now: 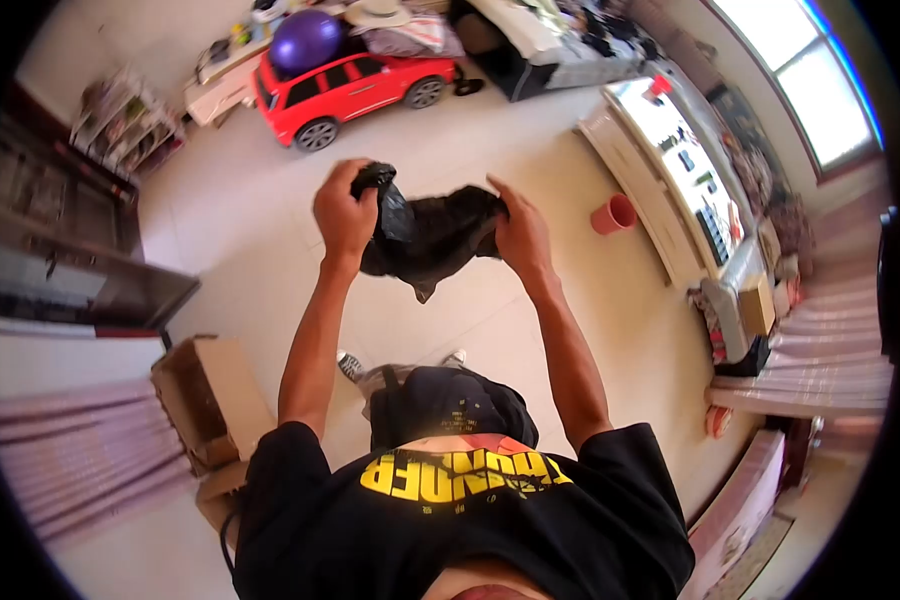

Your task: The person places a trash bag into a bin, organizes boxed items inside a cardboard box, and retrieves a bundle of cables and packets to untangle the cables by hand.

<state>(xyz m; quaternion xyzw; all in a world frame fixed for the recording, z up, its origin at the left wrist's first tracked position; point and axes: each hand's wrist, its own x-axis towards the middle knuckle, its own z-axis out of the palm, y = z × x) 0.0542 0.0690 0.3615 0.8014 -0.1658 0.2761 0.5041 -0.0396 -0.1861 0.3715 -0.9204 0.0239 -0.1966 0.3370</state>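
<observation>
Well, the left hand (346,218) and the right hand (522,236) are apart, each clamped on one side of a black plastic bag (432,234); the bag hangs bunched between them, above the pale floor (475,325), its lower edge dipping to a point; beyond stands a red toy car (365,90) with a purple ball (306,42) on top; off to the right, a reddish bin (613,214) sits near a long white cabinet (632,180).
</observation>
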